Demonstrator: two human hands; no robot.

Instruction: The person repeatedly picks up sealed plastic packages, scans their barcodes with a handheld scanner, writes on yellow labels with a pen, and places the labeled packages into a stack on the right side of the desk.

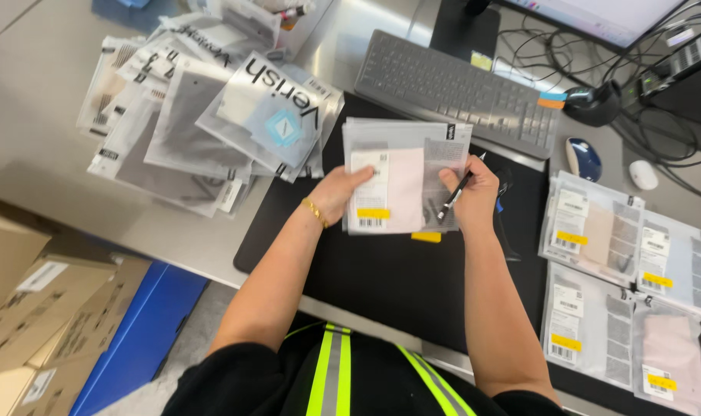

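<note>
Two hands gripped one pouch: left hand at 9 o'clock, right hand, pinching a pen, at 3; likely light, limp, slippery.

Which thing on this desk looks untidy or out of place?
The grey packets at upper left lie in a loose, overlapping heap at mixed angles, while the labelled packets at right lie flat in rows. Nothing looks spilled or torn.

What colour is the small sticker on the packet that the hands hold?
Yellow: the sticker on the packet, head view.
</note>
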